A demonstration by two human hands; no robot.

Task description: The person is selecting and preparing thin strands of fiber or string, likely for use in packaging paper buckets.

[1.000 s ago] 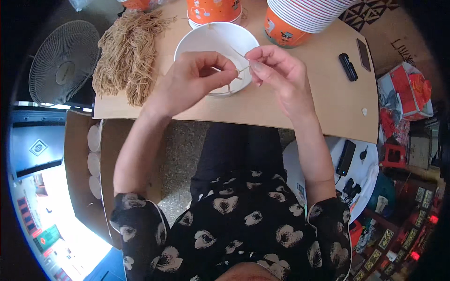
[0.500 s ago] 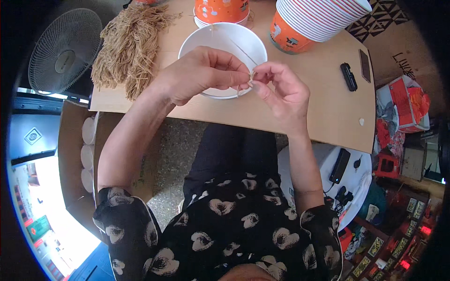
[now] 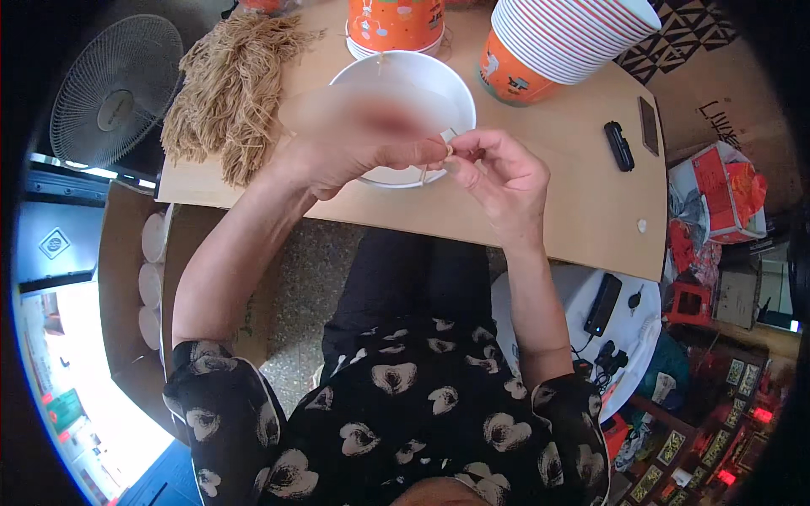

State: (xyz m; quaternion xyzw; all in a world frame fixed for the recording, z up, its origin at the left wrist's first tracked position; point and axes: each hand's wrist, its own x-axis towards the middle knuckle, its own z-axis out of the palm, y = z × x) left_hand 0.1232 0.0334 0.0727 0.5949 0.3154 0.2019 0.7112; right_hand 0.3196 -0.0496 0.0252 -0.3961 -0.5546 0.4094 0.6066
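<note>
Over the near side of a white paper bucket [image 3: 462, 91], both hands meet at their fingertips. My left hand [image 3: 346, 162] pinches a small piece of thin tan string [image 3: 448, 152] between thumb and finger; part of this hand is blurred. My right hand [image 3: 510, 185] pinches the same string from the right, its other fingers curled. A short end of string hangs below the fingertips. Whether it is knotted is too small to tell. To the left on the table lies a thick bundle of tan strings [image 3: 228, 93].
An orange printed bucket [image 3: 395, 25] stands behind the white one, beside a tilted stack of paper buckets [image 3: 565, 42]. A black case [image 3: 618, 146] and a phone [image 3: 648, 125] lie on the table [image 3: 582, 202] at right. A fan [image 3: 116, 110] stands left, above a cardboard box [image 3: 131, 278].
My hands have shifted slightly down and left in the picture, still pinching the string. The long thin strand seen across the bucket before now shows only as a short piece. The view has shifted a little.
</note>
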